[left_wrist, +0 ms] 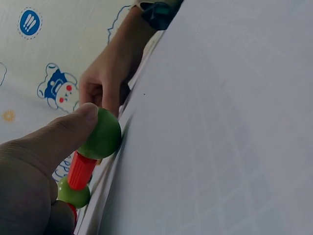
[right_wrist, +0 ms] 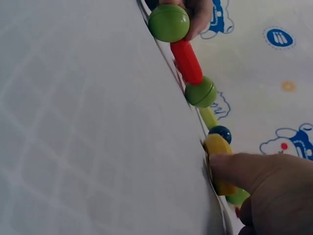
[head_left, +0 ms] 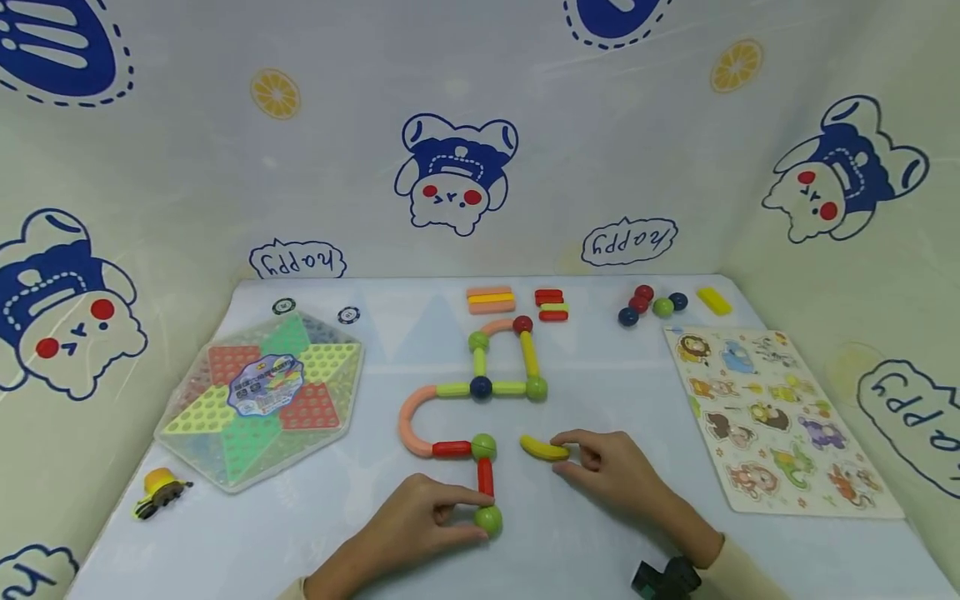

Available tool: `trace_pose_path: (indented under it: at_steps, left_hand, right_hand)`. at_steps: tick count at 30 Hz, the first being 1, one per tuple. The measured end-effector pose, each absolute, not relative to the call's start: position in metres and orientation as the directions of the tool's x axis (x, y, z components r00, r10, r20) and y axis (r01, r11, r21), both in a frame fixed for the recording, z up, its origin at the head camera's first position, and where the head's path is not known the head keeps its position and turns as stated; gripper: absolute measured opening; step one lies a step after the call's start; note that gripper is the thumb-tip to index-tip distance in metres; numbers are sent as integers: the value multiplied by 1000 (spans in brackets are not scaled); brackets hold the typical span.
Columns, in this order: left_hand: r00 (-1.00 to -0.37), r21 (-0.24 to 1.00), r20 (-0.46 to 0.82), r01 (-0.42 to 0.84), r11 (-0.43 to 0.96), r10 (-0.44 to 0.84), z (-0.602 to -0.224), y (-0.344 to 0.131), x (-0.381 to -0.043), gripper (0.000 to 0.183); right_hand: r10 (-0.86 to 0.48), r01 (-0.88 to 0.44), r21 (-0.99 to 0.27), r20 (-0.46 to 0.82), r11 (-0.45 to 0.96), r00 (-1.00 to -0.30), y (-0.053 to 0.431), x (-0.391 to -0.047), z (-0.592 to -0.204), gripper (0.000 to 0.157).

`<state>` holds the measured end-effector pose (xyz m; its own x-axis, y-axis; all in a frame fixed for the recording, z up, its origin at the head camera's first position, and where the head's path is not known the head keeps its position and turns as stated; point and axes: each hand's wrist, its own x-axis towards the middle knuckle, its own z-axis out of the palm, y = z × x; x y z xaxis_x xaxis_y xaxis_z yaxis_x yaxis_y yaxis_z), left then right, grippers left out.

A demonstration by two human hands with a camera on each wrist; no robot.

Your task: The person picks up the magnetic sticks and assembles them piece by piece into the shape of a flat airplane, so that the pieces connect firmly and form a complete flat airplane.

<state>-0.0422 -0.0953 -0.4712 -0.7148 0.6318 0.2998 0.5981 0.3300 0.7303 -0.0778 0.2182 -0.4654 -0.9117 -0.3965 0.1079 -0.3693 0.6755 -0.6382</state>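
Note:
A chain of colored rods and balls lies on the white table. At its near end, my left hand [head_left: 423, 517] pinches a green ball [head_left: 488, 522] joined to a short red rod [head_left: 485, 477]. That rod runs up to another green ball [head_left: 483, 446]. To the right, the thumb and fingers of my right hand [head_left: 618, 475] grip one end of a curved yellow rod [head_left: 544, 448], apart from the chain. In the right wrist view the thumb presses on the yellow rod [right_wrist: 221, 169]. The left wrist view shows the left thumb on the green ball [left_wrist: 101, 134].
Farther back, the chain forms a loop with a dark blue ball [head_left: 481, 387]. Loose rods [head_left: 491, 300] and several loose balls [head_left: 663, 307] lie along the back. A hexagonal case [head_left: 262, 450] stands left, beside a small toy [head_left: 160, 492]; an animal picture board [head_left: 780, 417] lies right.

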Motion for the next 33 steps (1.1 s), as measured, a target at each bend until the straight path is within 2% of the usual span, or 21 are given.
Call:
trace_pose_path:
  at_steps: [3, 7, 13, 18, 25, 31, 33]
  left_hand:
    - [-721, 736, 292, 589, 333, 629, -470, -97, -43, 30]
    - [-724, 741, 291, 584, 332, 626, -469, -97, -42, 29]
    - [-707, 719, 314, 613, 328, 633, -468, -95, -44, 29]
    - [-709, 723, 306, 608, 329, 635, -467, -95, -44, 29]
    - [-690, 696, 353, 645, 315, 632, -471, -93, -43, 29]
    - [-713, 715, 304, 609, 343, 632, -471, -91, -40, 30]
    - [-700, 709, 310, 621, 335, 643, -470, -89, -38, 31]
  right_hand:
    - [-415, -390, -636, 120, 665, -902, 216, -78, -464, 19]
    - [-483, -388, -697, 68, 603, -873, 214, -75, -460, 17]
    - [-652, -458, -789, 97, 410, -752, 211, -62, -457, 18]
    - [-720, -453, -842, 118, 292, -684, 206, -53, -454, 17]
    - [-767, -441, -842, 53, 310, -639, 201, -45, -458, 16]
    - [-760, -417, -854, 38, 313, -649, 199, -41, -459, 16]
    - [-760, -411, -859, 41, 305, -649, 198, -40, -457, 17]
